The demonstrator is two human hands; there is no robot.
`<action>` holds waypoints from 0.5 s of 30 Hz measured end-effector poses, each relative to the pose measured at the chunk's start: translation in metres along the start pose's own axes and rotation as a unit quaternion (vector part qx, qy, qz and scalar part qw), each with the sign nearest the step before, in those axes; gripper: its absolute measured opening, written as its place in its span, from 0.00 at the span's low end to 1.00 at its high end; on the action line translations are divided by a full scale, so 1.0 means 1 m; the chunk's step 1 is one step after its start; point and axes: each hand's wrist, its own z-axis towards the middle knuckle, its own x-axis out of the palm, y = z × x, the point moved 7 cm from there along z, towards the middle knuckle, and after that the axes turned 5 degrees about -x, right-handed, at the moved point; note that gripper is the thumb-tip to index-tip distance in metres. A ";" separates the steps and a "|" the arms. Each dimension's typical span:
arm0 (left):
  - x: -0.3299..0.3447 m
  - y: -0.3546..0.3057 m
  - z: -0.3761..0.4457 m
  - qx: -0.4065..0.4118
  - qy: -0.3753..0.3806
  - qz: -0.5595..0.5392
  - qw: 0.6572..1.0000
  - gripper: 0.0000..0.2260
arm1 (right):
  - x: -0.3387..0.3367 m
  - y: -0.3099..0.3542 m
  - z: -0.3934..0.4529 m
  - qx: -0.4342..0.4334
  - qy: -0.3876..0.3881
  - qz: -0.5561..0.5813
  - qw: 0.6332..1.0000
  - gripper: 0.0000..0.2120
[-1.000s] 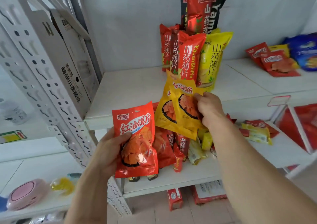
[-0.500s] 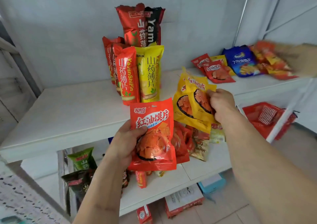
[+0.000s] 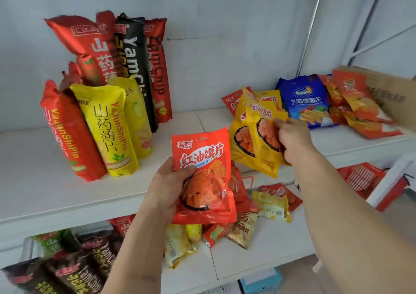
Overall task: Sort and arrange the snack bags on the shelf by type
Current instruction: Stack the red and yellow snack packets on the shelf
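My left hand point(image 3: 167, 186) grips a red snack bag point(image 3: 203, 176) by its left edge, upright in front of the upper shelf point(image 3: 45, 194). My right hand point(image 3: 292, 139) pinches two yellow snack bags point(image 3: 252, 143) by their right side, above the shelf's front edge. Behind them a small pile of red and yellow bags point(image 3: 234, 99) lies on the shelf. Tall yam chip bags point(image 3: 105, 122) in red, yellow and black stand at the shelf's left.
A blue bag point(image 3: 307, 101) and several orange-red bags point(image 3: 358, 109) lie at the right of the upper shelf, beside a cardboard box point(image 3: 391, 95). The lower shelf point(image 3: 265, 251) holds loose small bags point(image 3: 271, 206) and dark yam chip bags point(image 3: 67, 269). A red basket point(image 3: 364, 179) sits lower right.
The view has swung right and closer to the upper shelf. Both hands kept their bags; my right hand has carried the yellow bags rightward toward the red-and-yellow pile.
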 end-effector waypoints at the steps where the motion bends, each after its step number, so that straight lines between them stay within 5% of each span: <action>1: 0.010 0.000 0.009 -0.002 -0.005 0.002 1.000 0.12 | -0.003 -0.003 0.014 0.002 -0.002 0.001 1.000 0.07; 15: 0.114 -0.006 0.156 -0.024 -0.035 0.039 0.998 0.11 | -0.015 -0.030 0.174 -0.039 -0.014 -0.096 0.995 0.07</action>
